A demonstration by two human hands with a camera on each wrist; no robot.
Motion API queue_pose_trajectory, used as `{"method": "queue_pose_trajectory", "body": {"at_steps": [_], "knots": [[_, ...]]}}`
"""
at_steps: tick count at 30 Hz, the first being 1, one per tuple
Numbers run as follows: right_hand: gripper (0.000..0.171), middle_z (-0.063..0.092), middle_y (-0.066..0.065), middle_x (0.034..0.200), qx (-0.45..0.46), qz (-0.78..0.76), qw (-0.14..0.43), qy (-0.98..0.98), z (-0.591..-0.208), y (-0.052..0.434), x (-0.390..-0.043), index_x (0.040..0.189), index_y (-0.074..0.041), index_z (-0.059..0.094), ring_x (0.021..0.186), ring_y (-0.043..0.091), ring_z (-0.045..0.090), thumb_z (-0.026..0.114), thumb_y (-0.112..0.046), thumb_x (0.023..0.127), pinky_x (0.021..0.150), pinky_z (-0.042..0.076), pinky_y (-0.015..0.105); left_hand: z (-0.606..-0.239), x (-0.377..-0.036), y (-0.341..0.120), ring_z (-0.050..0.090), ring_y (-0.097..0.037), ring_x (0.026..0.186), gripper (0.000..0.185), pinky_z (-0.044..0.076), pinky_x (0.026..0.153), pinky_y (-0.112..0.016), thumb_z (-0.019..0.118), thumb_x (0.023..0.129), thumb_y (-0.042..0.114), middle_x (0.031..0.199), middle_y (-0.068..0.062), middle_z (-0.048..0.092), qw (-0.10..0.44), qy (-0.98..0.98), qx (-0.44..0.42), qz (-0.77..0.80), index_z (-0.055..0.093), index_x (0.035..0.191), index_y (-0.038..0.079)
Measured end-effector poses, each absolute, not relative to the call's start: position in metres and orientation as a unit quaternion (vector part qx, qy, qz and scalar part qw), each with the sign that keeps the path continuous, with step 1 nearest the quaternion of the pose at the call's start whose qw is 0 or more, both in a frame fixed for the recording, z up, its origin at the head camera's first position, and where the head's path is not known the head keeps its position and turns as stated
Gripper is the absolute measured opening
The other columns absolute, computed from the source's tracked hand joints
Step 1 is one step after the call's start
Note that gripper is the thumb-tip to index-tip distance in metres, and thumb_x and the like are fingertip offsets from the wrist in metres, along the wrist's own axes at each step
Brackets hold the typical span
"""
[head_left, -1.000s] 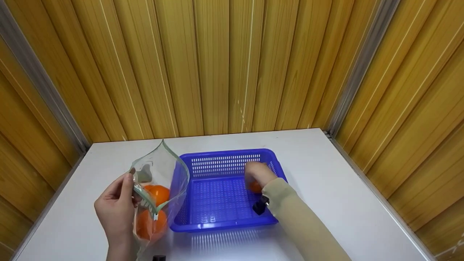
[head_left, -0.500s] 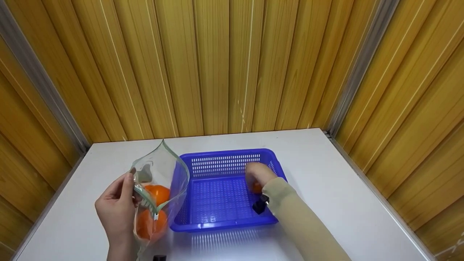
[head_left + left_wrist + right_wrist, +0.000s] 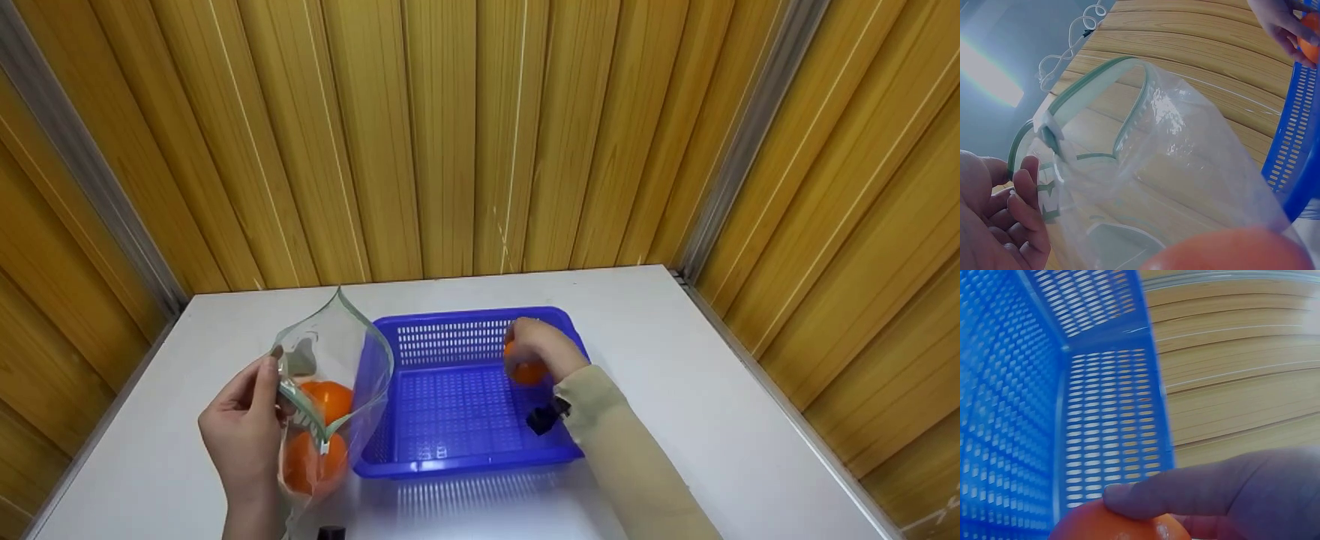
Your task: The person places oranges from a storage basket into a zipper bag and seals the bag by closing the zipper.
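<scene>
**Lifting an orange out of the blue basket, bag held ready**

Standing by the white table [image 3: 675, 360], I see it boxed in by yellow slatted panels, with the blue basket [image 3: 465, 457] sitting near the middle. Just left of the basket, touching its wall, the clear zip bag [image 3: 352, 352] stands upright with its mouth gaping; two oranges [image 3: 319, 431] already lie stacked in its bottom.

What could go wrong, as I judge it: the bag is held at one side of its rim only, so the mouth could sag or fold shut as fruit comes over, and an orange might strike the green zip strip [image 3: 1098, 84] and roll off across the table. The loaded bag could also tip toward the basket if that pinch slackens. The fruit in the right hand is covered from above rather than cupped underneath, so a loose hold could drop it back into the basket.

The right hand [image 3: 541, 349], sleeve stretched over the basket's near rim, curls its fingers [image 3: 1185, 492] round a single orange [image 3: 525, 371] just above the basket floor near the far right corner. The left hand [image 3: 244, 431] pinches the bag's near rim between thumb and fingers, wrist low by the table edge.
</scene>
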State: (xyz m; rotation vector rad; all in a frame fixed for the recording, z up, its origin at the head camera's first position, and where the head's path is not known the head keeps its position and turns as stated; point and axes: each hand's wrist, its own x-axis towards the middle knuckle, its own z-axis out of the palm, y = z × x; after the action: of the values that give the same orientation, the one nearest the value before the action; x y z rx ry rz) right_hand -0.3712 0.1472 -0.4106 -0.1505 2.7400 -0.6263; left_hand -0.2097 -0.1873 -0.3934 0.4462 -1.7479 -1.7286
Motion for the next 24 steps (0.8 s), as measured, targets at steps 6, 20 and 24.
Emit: {"method": "queue_pose_trajectory", "body": {"at_steps": [6,20,24], "knots": [[0.056,0.065,0.021,0.121,-0.050,-0.305,0.145,0.940,-0.396,0.150,-0.361,0.128,-0.006,0.064,0.099,0.031,0.065,0.084,-0.014,0.077,0.081,0.062,0.046,-0.394,-0.210,-0.187,0.051,-0.007,0.047,0.036,0.048,0.046,-0.014,0.071,0.098,0.028,0.073,0.017,0.069,0.311,-0.667,0.176,-0.654,0.075,0.122,0.001],[0.052,0.063,0.022,0.131,-0.103,-0.427,0.073,0.895,-0.383,0.138,-0.338,0.131,-0.008,0.062,0.115,0.038,0.064,0.080,-0.018,0.084,0.092,0.062,0.049,-0.393,-0.210,-0.185,0.050,-0.008,0.048,0.035,0.048,0.047,-0.014,0.071,0.098,0.029,0.074,0.016,0.069,0.305,-0.666,0.178,-0.657,0.076,0.121,0.003],[0.050,0.063,0.021,0.130,-0.109,-0.481,0.061,0.868,-0.382,0.132,-0.332,0.131,-0.009,0.062,0.116,0.037,0.063,0.079,-0.017,0.084,0.092,0.061,0.049,-0.393,-0.210,-0.185,0.051,-0.008,0.048,0.034,0.048,0.047,-0.014,0.070,0.099,0.028,0.071,0.014,0.068,0.307,-0.668,0.174,-0.655,0.075,0.121,0.002]]}}
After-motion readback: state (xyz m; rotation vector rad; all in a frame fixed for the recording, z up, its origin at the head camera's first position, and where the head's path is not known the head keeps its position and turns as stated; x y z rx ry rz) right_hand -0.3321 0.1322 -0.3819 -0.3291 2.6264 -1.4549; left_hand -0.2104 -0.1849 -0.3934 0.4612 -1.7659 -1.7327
